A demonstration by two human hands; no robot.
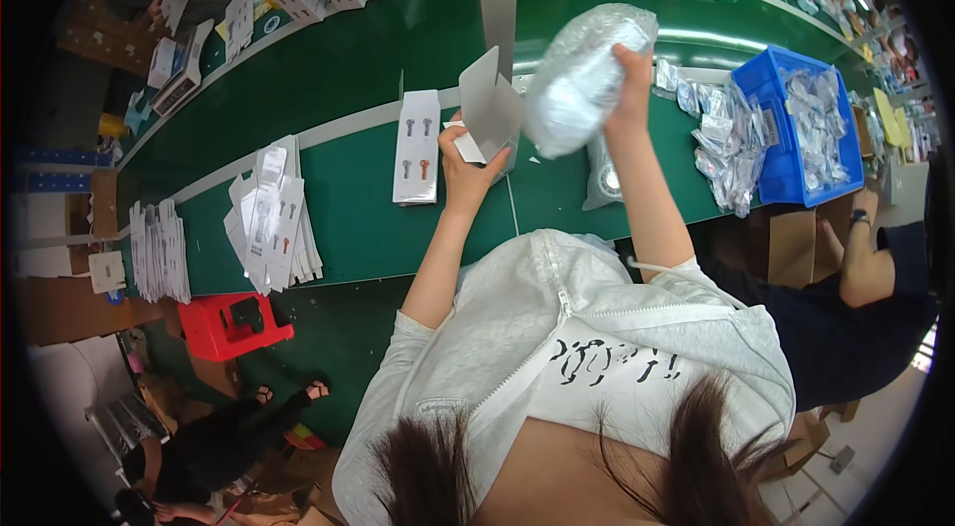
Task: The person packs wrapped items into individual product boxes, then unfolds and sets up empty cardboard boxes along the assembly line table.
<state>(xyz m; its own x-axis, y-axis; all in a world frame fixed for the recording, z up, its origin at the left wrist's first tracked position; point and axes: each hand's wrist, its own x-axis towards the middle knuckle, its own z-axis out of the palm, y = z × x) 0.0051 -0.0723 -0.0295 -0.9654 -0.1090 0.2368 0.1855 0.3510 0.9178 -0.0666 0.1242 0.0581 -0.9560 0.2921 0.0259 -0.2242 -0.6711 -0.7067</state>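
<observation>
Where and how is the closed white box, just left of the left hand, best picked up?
Probably mid-length, from above, with thumb and fingers on opposite long sides: the closed white box is longer than wide, its long edges look straight, and nothing covers its printed face. Its right side is tighter, since the left hand is close by, holding the open white box.

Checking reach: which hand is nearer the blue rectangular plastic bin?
Right: the right hand, gripping the silvery bubble-wrapped bundle, is left of the bin; the left hand, holding the open white cardboard box, is farther left.
</observation>
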